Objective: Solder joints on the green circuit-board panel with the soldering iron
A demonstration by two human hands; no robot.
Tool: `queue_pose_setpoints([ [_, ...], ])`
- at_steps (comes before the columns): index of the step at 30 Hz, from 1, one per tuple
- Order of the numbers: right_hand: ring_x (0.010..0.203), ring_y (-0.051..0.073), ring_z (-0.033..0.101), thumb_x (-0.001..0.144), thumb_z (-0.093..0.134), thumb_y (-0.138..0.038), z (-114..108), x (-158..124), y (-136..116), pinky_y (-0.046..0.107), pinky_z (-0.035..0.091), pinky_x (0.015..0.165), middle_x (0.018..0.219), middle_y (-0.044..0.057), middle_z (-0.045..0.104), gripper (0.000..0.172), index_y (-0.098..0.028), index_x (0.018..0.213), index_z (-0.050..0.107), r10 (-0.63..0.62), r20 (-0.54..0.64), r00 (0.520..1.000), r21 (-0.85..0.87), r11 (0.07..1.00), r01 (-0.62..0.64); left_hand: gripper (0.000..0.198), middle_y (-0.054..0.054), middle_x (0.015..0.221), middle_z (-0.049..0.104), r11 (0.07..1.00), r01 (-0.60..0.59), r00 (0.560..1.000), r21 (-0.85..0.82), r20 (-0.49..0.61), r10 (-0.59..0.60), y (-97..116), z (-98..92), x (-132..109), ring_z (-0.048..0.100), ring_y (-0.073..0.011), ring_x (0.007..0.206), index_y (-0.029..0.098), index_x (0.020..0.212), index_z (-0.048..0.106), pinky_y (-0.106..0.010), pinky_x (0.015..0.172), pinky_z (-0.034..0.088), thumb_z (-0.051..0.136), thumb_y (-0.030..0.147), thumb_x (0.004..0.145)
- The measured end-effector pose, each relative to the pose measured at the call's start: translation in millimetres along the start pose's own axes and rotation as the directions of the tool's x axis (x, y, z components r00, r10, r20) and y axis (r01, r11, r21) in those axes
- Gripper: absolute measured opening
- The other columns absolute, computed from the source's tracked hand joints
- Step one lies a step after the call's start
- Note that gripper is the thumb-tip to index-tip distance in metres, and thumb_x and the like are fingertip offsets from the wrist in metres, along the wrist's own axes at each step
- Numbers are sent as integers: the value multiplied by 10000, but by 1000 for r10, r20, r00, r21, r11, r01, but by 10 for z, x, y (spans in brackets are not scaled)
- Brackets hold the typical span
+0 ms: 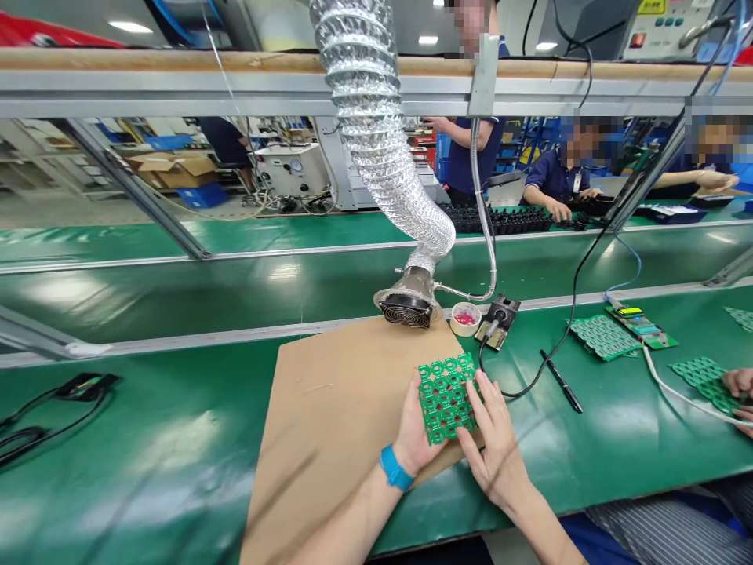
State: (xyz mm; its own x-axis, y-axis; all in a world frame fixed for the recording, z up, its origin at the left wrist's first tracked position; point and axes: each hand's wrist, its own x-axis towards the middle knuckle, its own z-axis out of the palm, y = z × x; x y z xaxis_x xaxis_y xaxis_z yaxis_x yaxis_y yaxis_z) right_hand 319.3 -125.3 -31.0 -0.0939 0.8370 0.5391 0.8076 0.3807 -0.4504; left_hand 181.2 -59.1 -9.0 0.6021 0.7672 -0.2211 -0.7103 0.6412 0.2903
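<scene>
A green circuit board panel [447, 399], made of several small boards in rows, is held tilted above a brown cardboard sheet [329, 392]. My left hand [413, 431] grips it along the left side and lower corner, palm partly beneath; a blue band circles that wrist. At the right edge of the panel is my right hand [494, 443], with fingers stretched out and apart. Its fingertips and thumb rest on or just over the board; whether they press on it I cannot tell. The fingers of my left hand under the panel are hidden.
A fume duct [405, 173] ends in a fan [405, 308] above the cardboard. Nearby are a tape roll [464, 320], a soldering iron holder [500, 320], a black pen [562, 382] and more circuit panels [603, 336]. A co-worker's hand [738, 384] is at right.
</scene>
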Motion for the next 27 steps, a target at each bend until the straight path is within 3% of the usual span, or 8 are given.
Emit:
queue_pose_setpoints([
  [3,1492,300,259,1005,429,-247,-24,-1,14,610,265,1212,1616,114,272,614,-202,1579,215,31,-20,999,81,996,-29,737,-159,1375,599,999,31,996,-17,89,-30,34,19,-7,539,-323,1306,82,1356,592,-470,1172,339,384,664,955],
  [7,1445,279,360,997,431,-228,-288,120,315,582,301,1198,1553,88,403,534,-249,1525,355,48,-213,976,50,998,-38,854,-223,1406,553,996,84,980,-12,182,-80,49,39,-27,507,-381,1323,49,1412,523,-544,1180,284,347,730,927],
  [11,1349,257,481,984,487,-313,-704,325,1114,496,368,1162,1414,117,557,454,-198,1423,497,113,-453,884,-181,960,-215,868,-238,1418,534,996,87,982,-24,169,-82,57,38,-15,481,-396,1343,58,1427,496,-540,1184,271,395,742,903],
  [13,1321,276,493,977,465,-398,-895,405,1631,472,377,1146,1376,158,577,488,-130,1380,531,173,-483,858,-316,880,-355,861,-245,1431,519,995,90,985,-32,154,-84,63,36,-6,470,-401,1352,58,1439,477,-540,1185,271,404,730,906],
  [16,1347,348,439,944,451,-463,-1076,447,2347,501,350,1138,1417,240,513,614,-35,1380,509,341,-450,825,-469,696,-544,860,-259,1449,492,994,100,985,-43,145,-93,72,36,-3,457,-422,1355,54,1460,447,-560,1180,274,417,714,910],
  [19,1354,407,403,907,487,-533,-1114,392,2821,565,330,1114,1437,269,478,698,-17,1377,498,497,-298,815,-593,572,-566,878,-264,1460,477,993,100,986,-63,142,-90,82,33,-9,450,-426,1360,38,1462,444,-546,1183,284,433,714,903],
  [22,1320,410,432,881,521,-553,-1084,294,3037,531,374,1075,1400,279,504,706,-8,1329,537,545,-177,820,-642,567,-516,870,-259,1456,485,993,96,987,-69,139,-86,93,24,-10,452,-414,1363,34,1461,448,-528,1183,301,446,703,904],
  [27,1266,371,494,925,480,-460,-1089,208,3084,477,400,1054,1351,258,562,553,-39,1255,619,496,-187,848,-632,600,-490,817,-232,1449,506,993,95,989,-66,116,-87,103,37,-5,443,-400,1375,55,1439,490,-527,1178,320,468,677,909],
])
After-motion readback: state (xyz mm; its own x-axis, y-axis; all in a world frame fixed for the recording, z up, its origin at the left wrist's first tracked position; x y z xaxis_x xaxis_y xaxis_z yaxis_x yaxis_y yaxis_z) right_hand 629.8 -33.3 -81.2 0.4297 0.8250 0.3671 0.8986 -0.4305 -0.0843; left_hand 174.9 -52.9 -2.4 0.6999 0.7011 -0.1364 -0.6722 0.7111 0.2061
